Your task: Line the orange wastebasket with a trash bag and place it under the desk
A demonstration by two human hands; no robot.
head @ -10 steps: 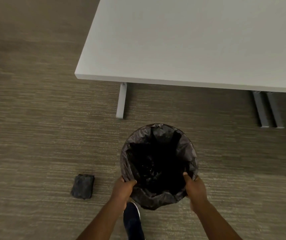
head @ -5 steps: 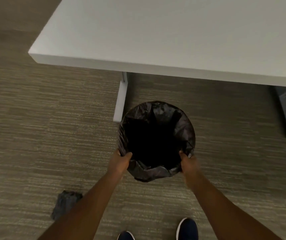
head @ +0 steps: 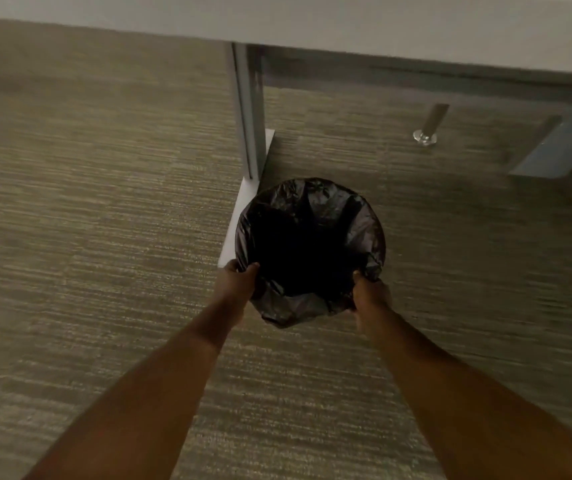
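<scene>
The wastebasket (head: 310, 251) sits near the middle of the view, its whole rim and visible side wrapped in a black trash bag (head: 333, 209), so no orange shows from above. The bag's inside reads as one dark hollow, with crinkled plastic folded over the edge all round. The left hand (head: 241, 277) grips the rim at about 8 o'clock on the basket, thumb hooked inside over the bag. The right hand (head: 369, 294) clasps the rim at about 4 o'clock in the same way. Both bare forearms reach in from 6 o'clock. The pale edge of the worktop (head: 312, 19) runs across at 12 o'clock. Its leg (head: 249, 109) comes down to a flat white foot (head: 243, 209) just beside the basket at 10 o'clock; whether they touch I cannot tell. A thin post with a round foot (head: 428, 126) stands at 2 o'clock, well apart. Striped carpet (head: 87, 202) covers the floor. Whether the basket rests on the carpet or is held off it I cannot tell.
</scene>
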